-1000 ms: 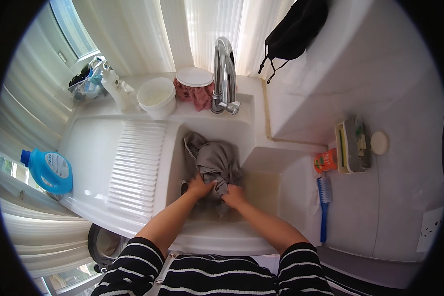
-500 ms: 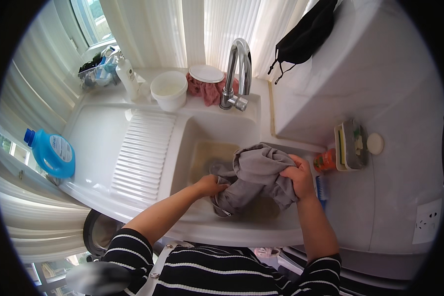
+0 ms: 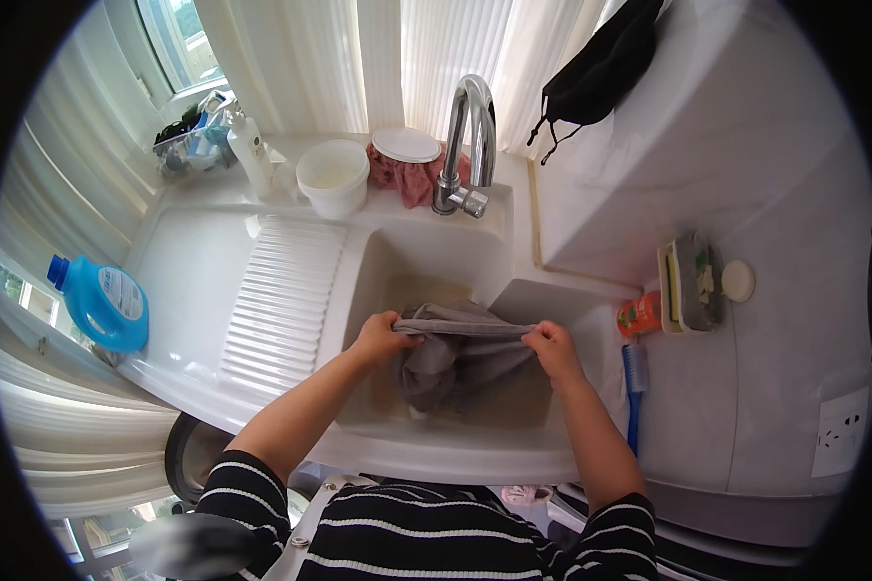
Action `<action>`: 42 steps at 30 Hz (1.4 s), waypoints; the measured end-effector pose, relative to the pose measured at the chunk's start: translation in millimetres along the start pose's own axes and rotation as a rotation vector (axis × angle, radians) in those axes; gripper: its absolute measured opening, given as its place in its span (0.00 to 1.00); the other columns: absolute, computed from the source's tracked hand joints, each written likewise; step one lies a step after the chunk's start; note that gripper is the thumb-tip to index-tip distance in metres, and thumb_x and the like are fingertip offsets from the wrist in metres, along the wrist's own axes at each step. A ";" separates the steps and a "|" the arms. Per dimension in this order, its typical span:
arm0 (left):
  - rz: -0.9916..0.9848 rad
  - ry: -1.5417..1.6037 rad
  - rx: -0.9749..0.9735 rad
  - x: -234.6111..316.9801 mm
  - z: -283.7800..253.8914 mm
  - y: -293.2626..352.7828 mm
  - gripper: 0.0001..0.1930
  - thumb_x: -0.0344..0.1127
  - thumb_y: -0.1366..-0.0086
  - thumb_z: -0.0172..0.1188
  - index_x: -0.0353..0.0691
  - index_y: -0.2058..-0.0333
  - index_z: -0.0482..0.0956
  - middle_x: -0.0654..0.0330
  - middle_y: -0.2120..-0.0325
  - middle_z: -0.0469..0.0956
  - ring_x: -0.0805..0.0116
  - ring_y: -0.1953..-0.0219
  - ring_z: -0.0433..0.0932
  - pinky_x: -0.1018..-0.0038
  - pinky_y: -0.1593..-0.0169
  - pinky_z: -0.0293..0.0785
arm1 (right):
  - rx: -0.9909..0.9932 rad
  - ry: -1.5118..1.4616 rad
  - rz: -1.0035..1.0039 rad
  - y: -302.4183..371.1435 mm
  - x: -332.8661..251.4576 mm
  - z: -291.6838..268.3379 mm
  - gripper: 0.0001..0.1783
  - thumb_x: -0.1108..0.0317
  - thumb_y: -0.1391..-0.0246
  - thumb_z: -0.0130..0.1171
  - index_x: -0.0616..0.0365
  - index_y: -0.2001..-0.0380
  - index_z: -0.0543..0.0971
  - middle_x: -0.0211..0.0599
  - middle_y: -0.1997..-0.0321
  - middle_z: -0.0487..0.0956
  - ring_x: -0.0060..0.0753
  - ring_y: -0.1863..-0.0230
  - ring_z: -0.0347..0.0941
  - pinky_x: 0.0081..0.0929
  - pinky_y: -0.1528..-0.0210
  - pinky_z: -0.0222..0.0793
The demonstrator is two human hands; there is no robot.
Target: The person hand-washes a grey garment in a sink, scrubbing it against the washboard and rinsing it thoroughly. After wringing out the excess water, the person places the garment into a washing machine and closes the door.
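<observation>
"Grey garment (image 3: pixel 431 373): where is it now?"

"Over the sink basin (image 3: pixel 426 460), its lower folds seemingly dipping into cloudy water (image 3: pixel 513 412). The left hand (image 3: pixel 378 337) and right hand (image 3: pixel 552 349) each pinch one end of an edge."

"And what's changed?"

"Half a second ago it was bunched toward the right hand; now that edge stretches between both. I'd judge it better opened for working in the water."

"Anything in the way?"

"The faucet (image 3: pixel 470 126) stands behind, apart. Washboard ridges (image 3: pixel 286 300) lie left, a blue brush (image 3: pixel 634 387) right. The basin's walls might limit a wider spread."
</observation>
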State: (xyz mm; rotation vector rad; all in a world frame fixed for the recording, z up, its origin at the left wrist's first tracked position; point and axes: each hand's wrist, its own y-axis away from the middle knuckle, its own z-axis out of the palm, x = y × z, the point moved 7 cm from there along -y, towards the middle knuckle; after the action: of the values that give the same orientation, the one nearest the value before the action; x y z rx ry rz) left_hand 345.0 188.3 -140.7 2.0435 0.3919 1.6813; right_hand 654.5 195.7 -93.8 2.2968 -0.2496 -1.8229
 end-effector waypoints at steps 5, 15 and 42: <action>0.391 -0.199 0.107 106.3 -24.8 33.3 0.09 0.26 0.45 0.67 0.39 0.74 0.74 0.68 0.80 0.73 0.80 0.74 0.69 0.79 0.70 0.65 | 0.162 -0.006 -0.221 36.9 -105.8 -29.3 0.16 0.68 0.46 0.60 0.54 0.81 0.65 0.17 0.81 0.61 0.10 0.77 0.52 0.17 0.76 0.49; 0.767 0.096 -0.084 271.9 -35.6 136.7 0.07 0.28 0.39 0.65 0.38 0.65 0.75 0.67 0.70 0.76 0.81 0.69 0.73 0.82 0.64 0.70 | 0.341 -0.427 -0.543 98.4 -259.6 -67.0 0.13 0.70 0.45 0.58 0.50 0.80 0.66 0.16 0.80 0.64 0.10 0.78 0.55 0.14 0.75 0.53; 0.274 -1.227 0.370 -78.2 50.5 -104.2 0.29 0.54 0.32 0.47 0.54 0.34 0.61 0.52 0.30 0.47 0.44 0.29 0.41 0.35 0.34 0.41 | -0.288 1.176 -0.383 -67.8 134.1 187.8 0.37 0.57 0.41 0.52 0.36 0.30 0.53 0.45 0.24 0.40 0.58 0.25 0.36 0.59 0.29 0.41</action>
State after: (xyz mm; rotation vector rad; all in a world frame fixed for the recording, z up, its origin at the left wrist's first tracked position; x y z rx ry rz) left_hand 385.0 230.0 -267.9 3.0174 -0.0246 0.1983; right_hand 502.5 217.8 -278.9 2.8208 0.6082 -0.2878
